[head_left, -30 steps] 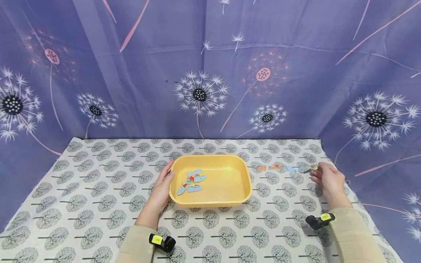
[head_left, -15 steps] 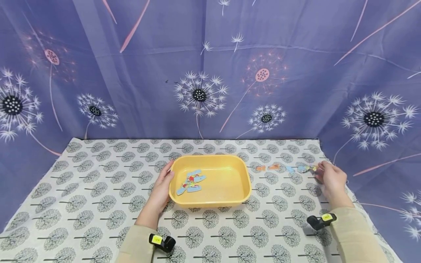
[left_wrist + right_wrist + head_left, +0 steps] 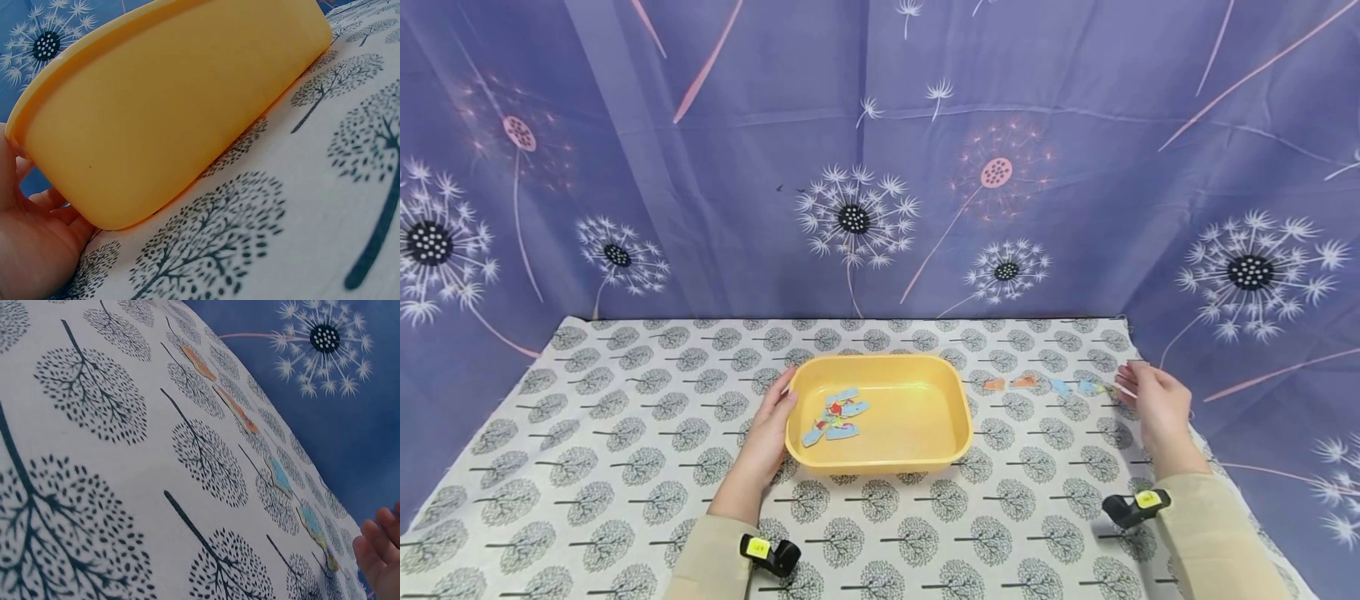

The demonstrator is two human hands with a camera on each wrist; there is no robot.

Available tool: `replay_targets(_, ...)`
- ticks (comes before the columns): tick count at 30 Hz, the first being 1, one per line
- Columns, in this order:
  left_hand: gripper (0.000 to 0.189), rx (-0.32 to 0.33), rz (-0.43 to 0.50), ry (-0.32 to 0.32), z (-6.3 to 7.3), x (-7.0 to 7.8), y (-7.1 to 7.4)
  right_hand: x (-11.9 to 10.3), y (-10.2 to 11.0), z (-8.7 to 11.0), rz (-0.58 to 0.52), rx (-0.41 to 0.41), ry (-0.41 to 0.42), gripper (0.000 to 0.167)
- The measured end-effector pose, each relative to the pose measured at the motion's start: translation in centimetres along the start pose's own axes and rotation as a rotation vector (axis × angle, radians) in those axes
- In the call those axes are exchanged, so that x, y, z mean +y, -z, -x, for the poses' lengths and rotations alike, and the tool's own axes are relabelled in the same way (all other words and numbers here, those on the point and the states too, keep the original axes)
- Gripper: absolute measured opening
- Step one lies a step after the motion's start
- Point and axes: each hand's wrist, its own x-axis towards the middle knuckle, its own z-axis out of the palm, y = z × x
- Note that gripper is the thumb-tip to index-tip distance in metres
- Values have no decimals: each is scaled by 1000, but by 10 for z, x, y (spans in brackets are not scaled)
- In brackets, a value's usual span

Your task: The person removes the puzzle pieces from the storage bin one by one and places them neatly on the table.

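Observation:
A yellow plastic basin (image 3: pixel 880 454) stands on the tree-print cloth, with several flat printed jigsaw puzzle pieces (image 3: pixel 842 432) heaped at its left end. My left hand (image 3: pixel 767 433) grips that end, thumb by the rim and fingers against the outer wall. To the basin's right runs a row of loose pieces: two orange pieces (image 3: pixel 1024 381), a light blue piece (image 3: pixel 1060 387), then a blue-and-yellow piece or pair (image 3: pixel 315 531). Beside the row's right end is my right hand (image 3: pixel 1157 400), its fingers loosely bent, nothing showing in them.
A white cloth (image 3: pixel 625 500) printed with grey trees covers the tabletop. Purple dandelion-print curtains (image 3: pixel 737 167) hang behind it and at both sides. Each wrist carries a black camera strap (image 3: pixel 771 554).
My right hand has drawn slightly back and to the right from the blue-and-yellow piece at the row's end. My left hand and the basin have stayed put.

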Motion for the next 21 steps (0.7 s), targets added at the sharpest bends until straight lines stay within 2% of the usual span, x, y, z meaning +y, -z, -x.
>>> replay_targets(5,49,-2,4,-3,0,0,0,14,2,-15,68,-74,49,27)
replay_targets(11,49,-5,7,-6,-1,1,1,45,2,-45,60,-149,134,58)
replay_targets(15,49,-1,3,-8,-1,0,1,37,-12,-33,38,-198,148,52)
replay_targets(18,50,2,3,-12,-1,0,0,19,-29,-5,83,-236,165,40)
replay_targets(19,50,-1,1,-16,-1,-1,0,17,-32,-1,42,-258,174,35)
replay_targets(21,50,0,5,-15,0,-1,0,5,-44,17,40,-278,160,29)
